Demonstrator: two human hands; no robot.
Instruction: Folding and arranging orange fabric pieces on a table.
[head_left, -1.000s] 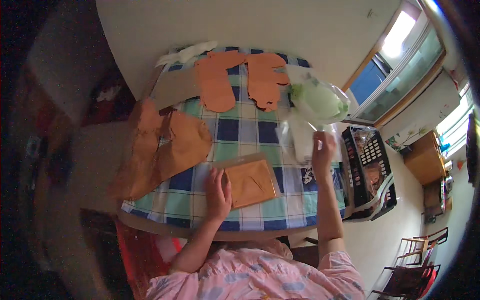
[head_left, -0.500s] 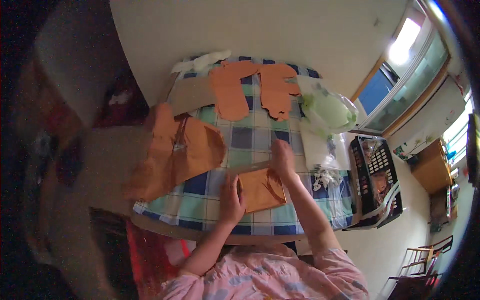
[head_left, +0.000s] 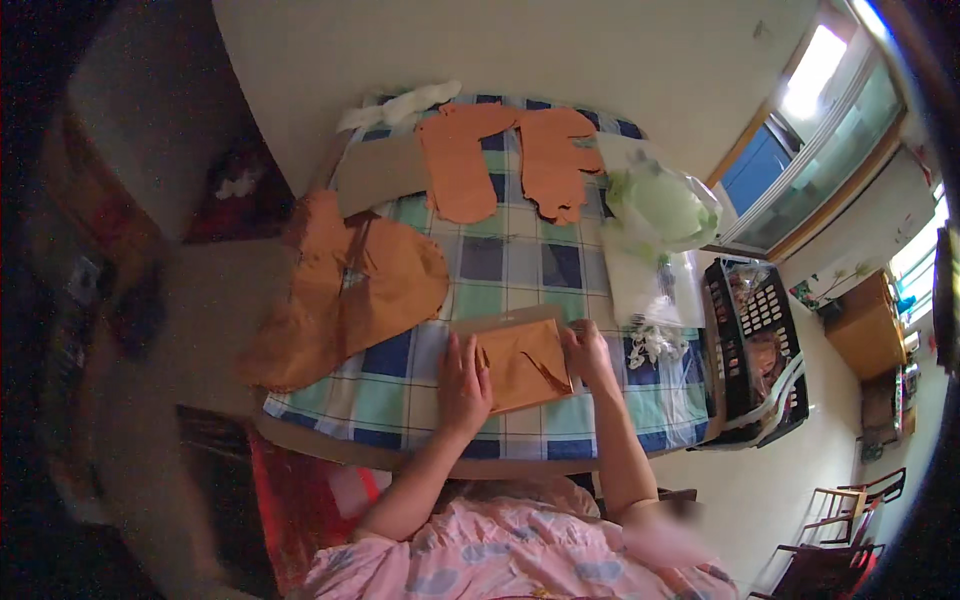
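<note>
A flat, rectangular orange-brown folded packet (head_left: 515, 362) lies on the checked cloth in front of me, with a thin see-through border like plastic film along its far and right sides. Across its right half runs a dark curved mark or slit. My left hand (head_left: 464, 388) rests along the packet's left edge, fingers stretched forward. At the upper right corner, the bent fingers of my right hand (head_left: 588, 357) pinch the edge. Left of them spreads a large crumpled orange-brown sheet (head_left: 375, 290), hanging over the table's left side. Two stacks of orange cut shapes (head_left: 460, 165) (head_left: 555, 165) lie farther back.
The checked cloth (head_left: 480, 260) covers the table. On its right are a pale green plastic bag (head_left: 660, 210), clear plastic sheets (head_left: 650, 285) and white strings (head_left: 655, 345). A black crate (head_left: 750, 350) stands beyond. Brown board (head_left: 380, 175) and white material (head_left: 420, 100) lie at the back left.
My right hand has come down and nearer, from above the packet's far right corner to its right edge. My left hand stays at the left edge. The view has shifted slightly.
</note>
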